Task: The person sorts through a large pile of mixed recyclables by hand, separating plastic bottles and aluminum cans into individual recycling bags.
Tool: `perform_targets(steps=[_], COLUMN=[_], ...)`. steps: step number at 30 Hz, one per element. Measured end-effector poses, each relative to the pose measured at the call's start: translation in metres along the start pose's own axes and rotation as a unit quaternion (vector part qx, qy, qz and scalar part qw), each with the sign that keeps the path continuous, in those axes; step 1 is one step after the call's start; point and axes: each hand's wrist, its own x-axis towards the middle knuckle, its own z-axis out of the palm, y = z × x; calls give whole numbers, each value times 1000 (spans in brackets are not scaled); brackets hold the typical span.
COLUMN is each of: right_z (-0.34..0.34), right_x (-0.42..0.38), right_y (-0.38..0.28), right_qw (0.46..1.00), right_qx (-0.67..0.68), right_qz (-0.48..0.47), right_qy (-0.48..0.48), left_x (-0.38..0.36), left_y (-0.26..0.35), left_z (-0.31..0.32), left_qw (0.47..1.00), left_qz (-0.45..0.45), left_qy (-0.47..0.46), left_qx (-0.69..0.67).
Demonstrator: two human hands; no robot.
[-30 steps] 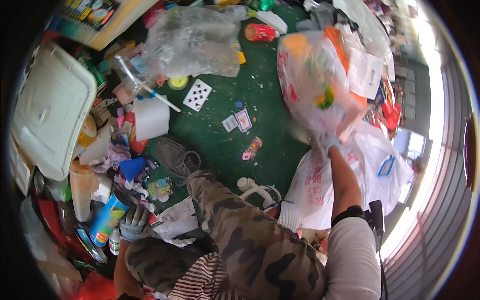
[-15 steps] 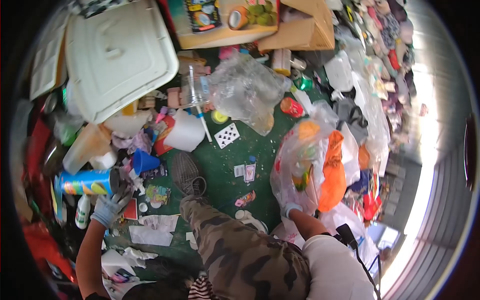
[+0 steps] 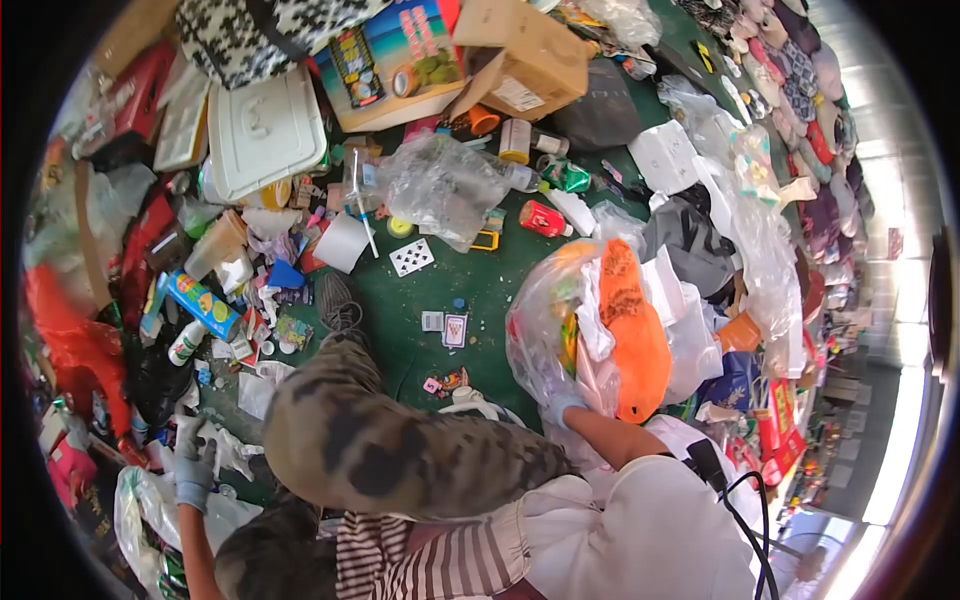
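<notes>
My left hand (image 3: 194, 466), in a pale glove, is at the lower left with its fingers apart and nothing visible in them. Just below it lies a whitish plastic bag (image 3: 136, 515), and crumpled white plastic (image 3: 235, 452) is beside it. On the right, my gloved right hand (image 3: 563, 407) is closed on the near edge of a stuffed clear plastic bag (image 3: 535, 330); its fingertips are partly hidden. An orange bag or cloth (image 3: 632, 345) shows on the stuffed bag's right side. The blue printed tube can (image 3: 203, 303) lies tilted among clutter above my left hand.
Playing cards (image 3: 410, 257) lie on the green floor (image 3: 470, 290). A red can (image 3: 544, 218), crumpled clear plastic (image 3: 445, 185), a white lid (image 3: 268, 130) and a cardboard box (image 3: 525, 75) are farther off. Piled clothes (image 3: 790, 90) line the right. My bent leg (image 3: 390, 430) crosses the middle.
My left hand has moved away from the blue tube can, down towards the whitish bag. The can now lies tilted. My view has shifted and my leg is bent; my right hand stays at the stuffed bag.
</notes>
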Motion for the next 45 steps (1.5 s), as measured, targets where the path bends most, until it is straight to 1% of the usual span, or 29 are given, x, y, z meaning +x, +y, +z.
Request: perform_targets(steps=[1,4,6,8,10,11,13,14,15,17,18,19,21,22,23,25,27,29,30,32,33,35,36,38,40,42,43,44,45], right_z=[-22,-53,-67,-70,-56,-52,-70,-80,-76,-61,-62,-56,-42,-53,-52,-45,-49,-55,-59,-70,-67,-62,-78,-128,-172,-224,-251,-276,-293], right_x=[-19,-60,-81,-97,-96,-95,-133,-151,-159,-170,-170,-166,-172,-181,-174,-152,-129,-101,-95,-84,-74,-54,-72,-144,-170,-157,-124,-106,-67], right_y=[-10,-17,-9,1,18,24,23,20,16,12,18,17,9,19,22,27,29,22,17,2,-5,-9,-12,-17,1,35,65,85,117], right_qw=[999,995,989,976,960,933,924,913,912,711,824,825,637,688,687,744,743,827,828,958,958,926,927,896,793,702,624,599,605], right_qx=[-36,-52,-39,-9,97,204,264,319,320,569,407,410,678,648,649,530,539,373,374,133,135,182,182,70,148,268,310,388,261], right_qz=[-25,-82,-131,-196,-233,-260,-250,-235,-238,-403,-375,-373,-366,-322,-321,-353,-321,-227,-224,-170,-168,-304,-297,-387,-435,-342,-334,-281,-224], right_qy=[0,35,49,98,122,142,120,95,95,84,121,113,-6,-52,-54,202,232,355,353,186,192,133,140,207,400,564,634,642,718], left_x=[1,24,19,-6,-13,-17,-1,15,5,-5,-19,-16,-7,8,12,26,35,39,42,51,57,64,59,54,51,50,50,50,50], left_y=[1,79,208,350,427,463,503,496,506,490,483,478,457,453,453,444,428,425,423,409,399,395,402,414,419,417,416,414,412], left_z=[-17,-59,-63,-37,16,49,147,227,254,322,327,332,340,344,334,328,328,320,319,322,330,336,328,318,314,313,312,311,310], left_qw=[995,980,931,919,906,890,935,902,952,971,961,960,929,919,922,951,984,952,944,933,927,915,897,876,860,844,829,829,824], left_qz=[-69,23,21,107,188,165,132,143,161,93,135,129,108,96,113,66,24,-134,-142,-149,-146,-132,-147,-155,-190,-209,-231,-229,-251], left_qy=[2,76,93,49,-27,-85,-143,-160,-153,-219,-230,-236,-316,-326,-286,-237,-172,-175,-146,-110,-53,-2,-2,-7,-3,5,15,16,46], left_qx=[-70,-181,-353,-377,-379,-416,-298,-374,-213,24,74,76,157,201,235,186,39,-210,-258,-307,-341,-380,-416,-457,-474,-494,-509,-510,-507])
